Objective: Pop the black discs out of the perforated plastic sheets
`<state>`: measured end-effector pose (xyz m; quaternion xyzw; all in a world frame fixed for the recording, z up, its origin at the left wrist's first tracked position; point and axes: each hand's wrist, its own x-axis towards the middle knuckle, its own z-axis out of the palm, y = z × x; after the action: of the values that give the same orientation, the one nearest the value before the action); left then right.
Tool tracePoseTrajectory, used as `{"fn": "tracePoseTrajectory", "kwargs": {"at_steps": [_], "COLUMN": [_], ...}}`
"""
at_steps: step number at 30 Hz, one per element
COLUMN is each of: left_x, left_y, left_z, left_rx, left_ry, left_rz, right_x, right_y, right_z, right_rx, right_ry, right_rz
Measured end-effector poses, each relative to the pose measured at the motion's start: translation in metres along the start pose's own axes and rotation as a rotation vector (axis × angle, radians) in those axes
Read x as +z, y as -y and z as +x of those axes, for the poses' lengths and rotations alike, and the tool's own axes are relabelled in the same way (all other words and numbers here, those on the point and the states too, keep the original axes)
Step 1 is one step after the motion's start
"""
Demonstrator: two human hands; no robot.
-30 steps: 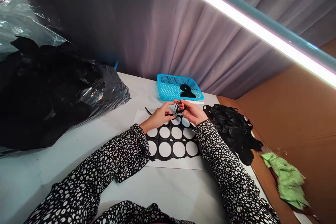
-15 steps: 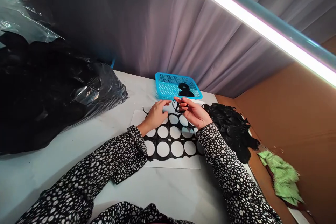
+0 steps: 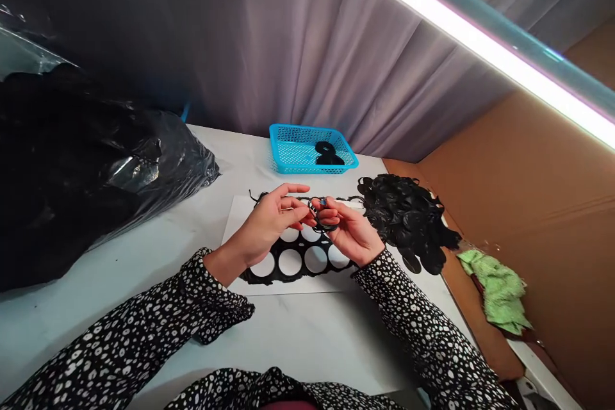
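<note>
Thin black rings [image 3: 325,227] hang in a loose bunch from my right hand [image 3: 358,230], whose fingers are closed on them. A small bluish spot shows at those fingertips, too small to name. My left hand [image 3: 269,218] meets the bunch from the left, its thumb and a fingertip at one ring's edge and its index finger stretched out above. Below both hands lies a black sheet [image 3: 302,274] with rows of round holes, on a white board [image 3: 230,224] that shows through them. My hands hide the sheet's upper middle.
Behind my hands stands a blue perforated basket [image 3: 307,170] with a few black discs [image 3: 327,154] inside. A heap of black rubbery pieces [image 3: 403,218] lies to the right, near a green cloth [image 3: 500,291]. A big plastic bag of black material [image 3: 96,166] fills the left.
My left hand has moved in to the rings held by my right hand. Both hands sit lower, nearer to me. The view has shifted slightly to the right.
</note>
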<state>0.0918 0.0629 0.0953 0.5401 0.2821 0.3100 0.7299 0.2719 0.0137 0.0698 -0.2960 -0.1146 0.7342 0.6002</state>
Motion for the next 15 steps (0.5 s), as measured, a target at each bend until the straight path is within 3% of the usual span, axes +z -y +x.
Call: {"fn": "tracePoseTrajectory", "kwargs": {"at_steps": [11,15], "left_x": [0.006,0.016], "left_y": [-0.007,-0.005], "left_z": [-0.007,-0.009], "left_rx": [0.036,0.014], "left_ry": [0.017,0.026], "left_rz": [0.019,0.021], "right_x": [0.002,0.005], "right_y": [-0.001,-0.001], "right_z": [-0.002,-0.003], "right_rx": [0.015,0.015], "right_ry": [0.063,0.077], "right_rz": [-0.03,-0.055]}}
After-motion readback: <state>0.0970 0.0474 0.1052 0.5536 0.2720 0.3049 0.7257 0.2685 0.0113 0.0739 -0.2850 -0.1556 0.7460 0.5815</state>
